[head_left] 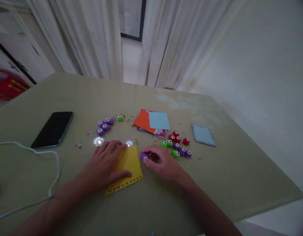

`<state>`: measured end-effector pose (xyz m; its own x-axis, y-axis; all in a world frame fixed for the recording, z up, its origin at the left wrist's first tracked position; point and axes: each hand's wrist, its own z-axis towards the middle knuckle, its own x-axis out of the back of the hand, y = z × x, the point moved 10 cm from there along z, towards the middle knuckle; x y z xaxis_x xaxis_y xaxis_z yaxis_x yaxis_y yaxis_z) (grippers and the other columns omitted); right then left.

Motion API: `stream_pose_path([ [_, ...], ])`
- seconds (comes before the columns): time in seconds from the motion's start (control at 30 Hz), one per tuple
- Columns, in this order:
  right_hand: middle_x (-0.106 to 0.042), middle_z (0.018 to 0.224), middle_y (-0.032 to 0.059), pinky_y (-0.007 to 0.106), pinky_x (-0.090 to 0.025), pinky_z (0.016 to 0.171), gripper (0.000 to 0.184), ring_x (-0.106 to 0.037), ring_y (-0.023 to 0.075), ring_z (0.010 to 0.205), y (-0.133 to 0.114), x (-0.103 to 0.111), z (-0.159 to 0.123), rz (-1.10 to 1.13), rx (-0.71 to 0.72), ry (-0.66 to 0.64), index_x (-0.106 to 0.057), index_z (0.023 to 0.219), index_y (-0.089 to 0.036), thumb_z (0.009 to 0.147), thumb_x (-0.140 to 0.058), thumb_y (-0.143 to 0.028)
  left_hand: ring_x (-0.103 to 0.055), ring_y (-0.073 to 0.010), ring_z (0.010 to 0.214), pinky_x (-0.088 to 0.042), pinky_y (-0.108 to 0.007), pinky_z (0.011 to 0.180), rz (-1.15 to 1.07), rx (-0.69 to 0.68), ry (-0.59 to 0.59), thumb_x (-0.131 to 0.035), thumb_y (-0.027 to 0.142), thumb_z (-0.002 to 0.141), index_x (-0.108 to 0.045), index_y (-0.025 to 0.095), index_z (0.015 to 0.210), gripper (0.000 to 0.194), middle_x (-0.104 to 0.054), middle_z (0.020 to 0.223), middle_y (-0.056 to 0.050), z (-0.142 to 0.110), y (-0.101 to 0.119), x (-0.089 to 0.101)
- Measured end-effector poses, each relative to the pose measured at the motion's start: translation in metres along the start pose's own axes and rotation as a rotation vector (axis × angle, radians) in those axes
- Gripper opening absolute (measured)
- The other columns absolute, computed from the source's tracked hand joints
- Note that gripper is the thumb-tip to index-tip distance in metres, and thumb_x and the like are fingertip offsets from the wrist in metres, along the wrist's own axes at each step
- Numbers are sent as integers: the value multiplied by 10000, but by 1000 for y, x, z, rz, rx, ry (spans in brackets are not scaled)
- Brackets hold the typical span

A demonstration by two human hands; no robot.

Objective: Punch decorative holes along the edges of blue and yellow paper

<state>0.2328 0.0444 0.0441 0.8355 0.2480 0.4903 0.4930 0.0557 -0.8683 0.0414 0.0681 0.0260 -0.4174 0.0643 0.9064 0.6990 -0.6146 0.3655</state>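
Note:
A sheet of yellow paper (129, 162) lies near the table's front, with a row of small punched holes along its lower edge. My left hand (108, 160) rests on it, fingers spread and flat. Just beyond the paper's right edge, my right hand (161, 160) pinches a small purple craft punch (144, 157); whether the punch touches the paper I cannot tell. Close behind that hand stand several green punches (175, 153), purple punches (182, 151) and red punches (177, 139).
Coloured paper sheets (159, 120) are stacked at the centre. A light blue sheet (204, 134) with punched edges lies right. More purple punches (106, 127) and a green punch (120, 117) stand left of the stack, among paper bits. A black tablet (53, 128) and white cable (56, 164) lie left.

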Motion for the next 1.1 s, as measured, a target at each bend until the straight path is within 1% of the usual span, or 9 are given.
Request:
stream_pose_path([
  [0.17,-758,989,60,298,-513,761,237,-654,174,826,9,4,-8,-74,-1,73,-796,1117,-170,916,-687,-231,-687,-380,1200,-567,-530,1028,-103,106,-33,-802,731,835,-603,244,1392,767,-689,1307,-138,-6,-31,-11],
  [0.23,-769,1020,65,299,-531,777,251,-678,180,861,11,4,-8,12,-3,82,-789,1142,-174,930,-678,-250,-693,-394,1242,-561,-538,1061,-152,133,-33,-806,714,839,-572,258,1427,780,-699,1379,-138,-6,-41,-13],
  [0.33,-781,1020,68,307,-552,782,268,-703,190,885,20,0,-6,208,-45,63,-777,1162,-176,955,-672,-310,-745,-363,1180,-592,-507,1026,-285,203,-21,-731,648,931,-558,292,1459,660,-742,1373,-96,-3,-48,-15],
  [0.43,-782,1056,75,326,-565,810,286,-714,204,929,32,-6,-3,367,-93,35,-765,1160,-184,947,-700,-362,-779,-327,1096,-628,-438,948,-488,282,-31,-702,642,950,-635,298,1381,556,-778,1300,-61,2,-43,-17],
  [0.57,-774,1080,76,329,-560,798,301,-698,208,932,38,-8,-2,454,-110,26,-764,1136,-196,928,-739,-412,-803,-308,931,-659,-386,794,-724,428,-117,-779,683,867,-691,257,1242,574,-816,1100,-56,2,-33,-25],
  [0.67,-771,1058,71,333,-553,794,295,-689,208,917,37,-8,-1,462,-111,22,-768,1112,-199,922,-755,-425,-808,-316,912,-665,-378,726,-844,487,-150,-805,676,845,-685,249,1230,588,-820,1083,-71,0,-28,-28],
  [0.83,-767,1060,69,335,-556,809,308,-701,207,920,34,-16,-2,503,-117,-1,-761,1120,-196,923,-766,-432,-806,-314,891,-661,-363,675,-860,508,-159,-834,651,830,-679,252,1255,603,-819,1084,-76,-2,-27,-27],
  [1.0,-761,1030,64,331,-562,828,302,-703,202,924,34,-9,-3,474,-86,94,-754,1128,-195,914,-781,-405,-808,-310,910,-659,-350,703,-886,464,-143,-844,604,839,-677,259,1260,569,-825,1084,-63,0,-27,-24],
  [1.1,-763,1038,67,337,-568,835,297,-709,206,933,34,-8,-3,480,-84,98,-753,1124,-199,911,-787,-403,-809,-314,939,-657,-349,728,-870,441,-131,-840,594,847,-683,263,1259,551,-828,1096,-58,0,-26,-21],
])
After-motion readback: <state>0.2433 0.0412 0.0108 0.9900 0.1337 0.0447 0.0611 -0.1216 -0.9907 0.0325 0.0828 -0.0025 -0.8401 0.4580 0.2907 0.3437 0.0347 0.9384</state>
